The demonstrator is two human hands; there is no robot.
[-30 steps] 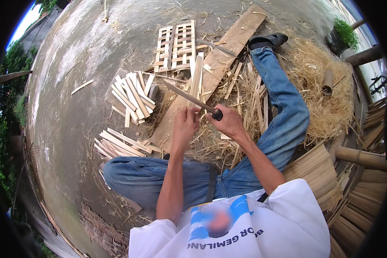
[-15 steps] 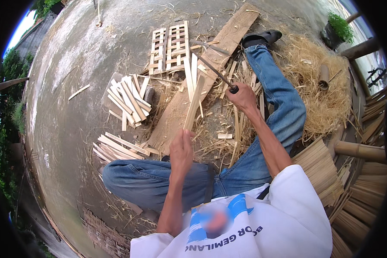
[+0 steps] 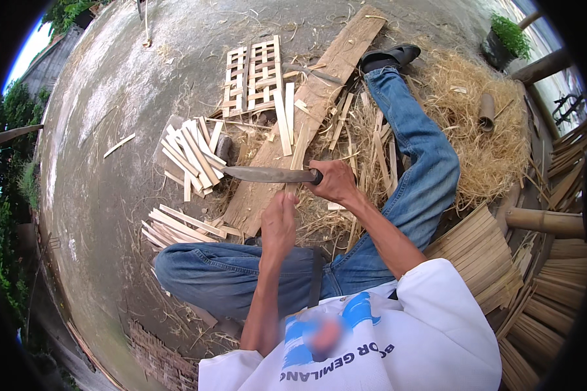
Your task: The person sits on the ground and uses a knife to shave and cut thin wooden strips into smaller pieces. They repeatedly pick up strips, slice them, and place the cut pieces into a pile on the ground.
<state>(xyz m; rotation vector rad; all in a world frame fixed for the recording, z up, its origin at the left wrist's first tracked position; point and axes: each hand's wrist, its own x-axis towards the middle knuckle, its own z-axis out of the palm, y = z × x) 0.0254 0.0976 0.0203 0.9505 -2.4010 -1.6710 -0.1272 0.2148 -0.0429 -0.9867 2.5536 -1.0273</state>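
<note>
My right hand (image 3: 333, 180) is closed round the dark handle of a large knife (image 3: 267, 174). Its broad blade points left, lying across a pale bamboo strip (image 3: 300, 151). My left hand (image 3: 279, 221) grips the near end of that strip, just below the blade. Beyond the blade, the strip's far part slants over a long wooden plank (image 3: 261, 195). Two more pale strips (image 3: 282, 120) rest farther along by the plank, next to a woven bamboo lattice panel (image 3: 251, 78). A second, curved blade-like tool (image 3: 316, 73) lies across the plank.
Cut strips are heaped (image 3: 192, 156) left of the plank, with another bundle (image 3: 179, 225) near my left knee. Thin shavings (image 3: 476, 130) pile up beyond my right leg, with a bamboo tube (image 3: 486, 112) on them. Flat slats (image 3: 476, 254) and a bamboo pole (image 3: 544, 223) lie at right.
My right hand has come left and nearer, swinging the knife from pointing away to lying crosswise over the strip. My left hand, still on the strip, has shifted slightly right.
</note>
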